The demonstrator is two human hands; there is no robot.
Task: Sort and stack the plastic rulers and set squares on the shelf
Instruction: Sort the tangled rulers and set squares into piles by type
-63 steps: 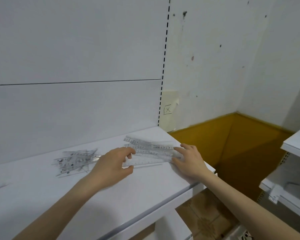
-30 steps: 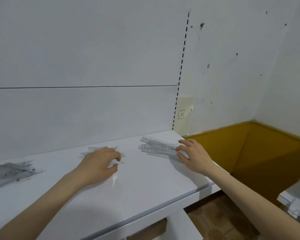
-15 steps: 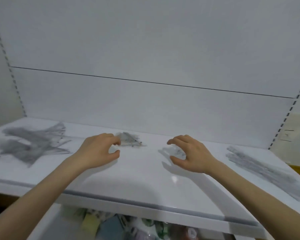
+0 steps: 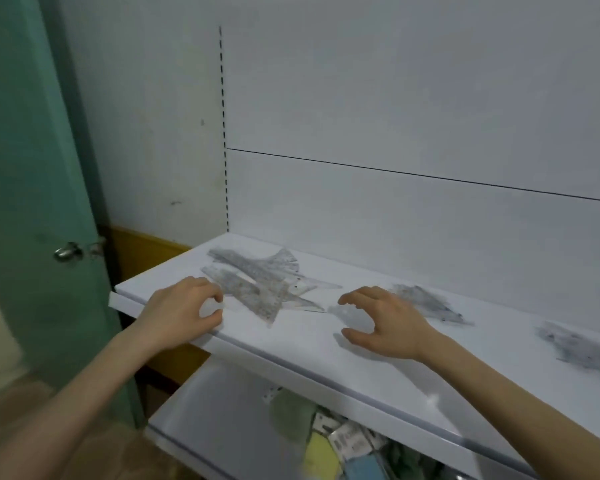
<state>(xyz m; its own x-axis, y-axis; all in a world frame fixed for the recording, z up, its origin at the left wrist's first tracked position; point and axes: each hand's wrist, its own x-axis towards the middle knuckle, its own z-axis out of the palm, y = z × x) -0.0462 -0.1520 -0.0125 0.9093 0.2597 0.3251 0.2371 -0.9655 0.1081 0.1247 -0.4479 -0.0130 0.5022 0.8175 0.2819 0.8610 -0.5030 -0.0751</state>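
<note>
Left hand [image 4: 184, 306] and right hand [image 4: 385, 320] have moved to the set squares [image 4: 257, 282].

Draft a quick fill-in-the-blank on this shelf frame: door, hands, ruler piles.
The green door stands at the shelf's ___ end.
The left hand and the right hand each hold ___.
Counting the fanned pile, the middle pile and the blurred right pile, the shelf bears ___ piles.
Missing words: left; nothing; three.
</note>
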